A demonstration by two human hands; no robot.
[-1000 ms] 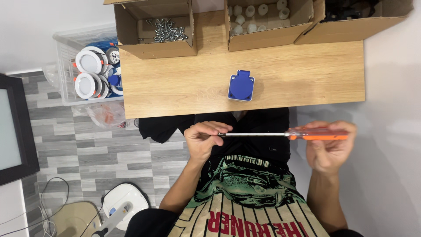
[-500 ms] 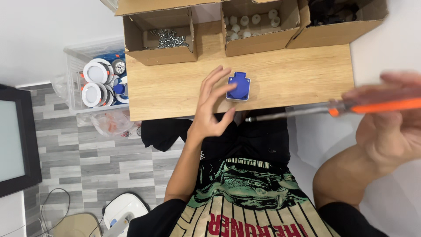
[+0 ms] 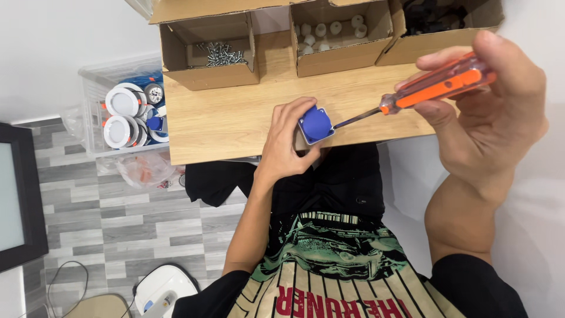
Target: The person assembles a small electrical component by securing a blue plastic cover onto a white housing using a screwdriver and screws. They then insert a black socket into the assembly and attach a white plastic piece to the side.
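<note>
Head view: left hand [image 3: 285, 144] clamps blue socket [image 3: 316, 124] mid-frame on table [image 3: 223, 121]; right hand [image 3: 491, 109] fisted around orange screwdriver [image 3: 435, 85], tip touching socket's right edge.

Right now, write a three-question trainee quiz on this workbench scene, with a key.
1. True or false: the left hand grips the blue square plastic socket housing at the edge of the light wooden table.
2. What does the right hand hold? A) pliers B) orange-handled screwdriver C) hammer
3. Which open cardboard box holds the loose metal screws: left, middle or right?

Key: 1 true; 2 B; 3 the left box.
</note>
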